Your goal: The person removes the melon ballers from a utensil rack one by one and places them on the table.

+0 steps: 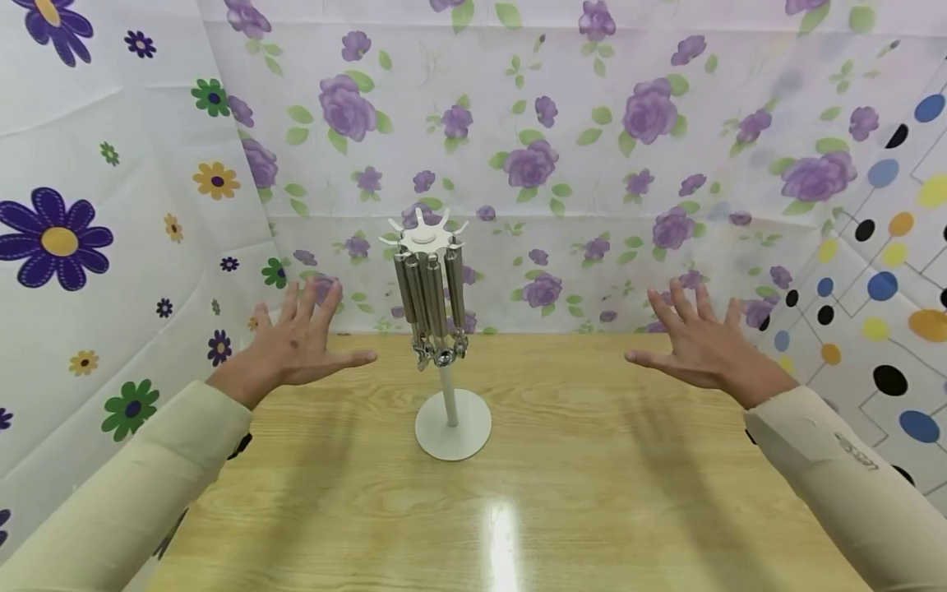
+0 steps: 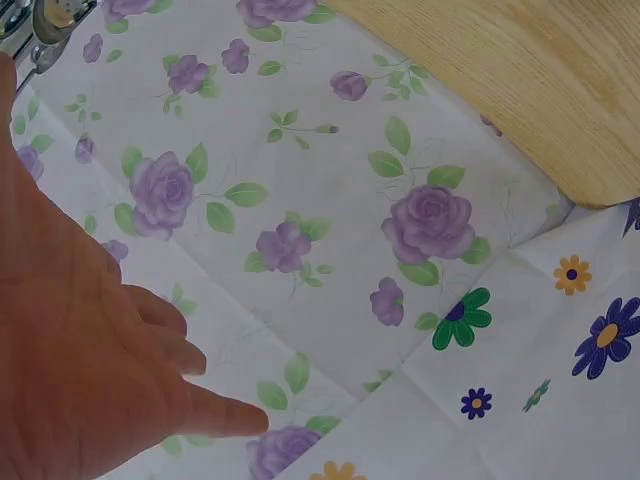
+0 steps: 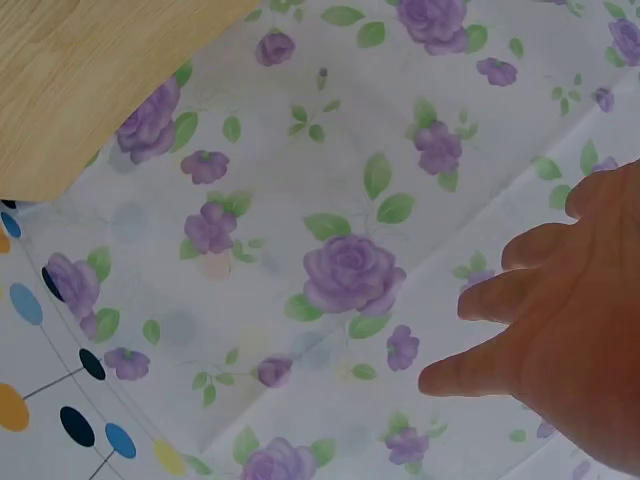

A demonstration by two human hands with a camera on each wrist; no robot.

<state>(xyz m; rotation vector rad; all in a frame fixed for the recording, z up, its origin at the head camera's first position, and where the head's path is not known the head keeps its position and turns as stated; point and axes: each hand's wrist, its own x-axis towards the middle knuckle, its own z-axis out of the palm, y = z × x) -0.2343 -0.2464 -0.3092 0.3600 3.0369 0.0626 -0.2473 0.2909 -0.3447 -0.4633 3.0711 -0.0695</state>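
A white stand (image 1: 453, 425) with a round base and a hooked top ring stands on the table, left of centre. Several metal utensils with shiny handles (image 1: 425, 296) hang from its hooks, their lower ends bunched around the post. To the left of the stand, my left hand (image 1: 296, 341) is raised with its fingers spread, apart from everything. My right hand (image 1: 699, 345) is held up well to the right, fingers likewise spread and holding nothing. In the left wrist view, a bit of the metal utensils (image 2: 55, 40) shows at the top left corner.
The wooden table (image 1: 562, 460) runs back to a curtain (image 1: 533, 164) with purple roses. A cloth with coloured daisies (image 1: 140, 230) hangs on the left, and one with coloured dots (image 1: 880, 288) on the right.
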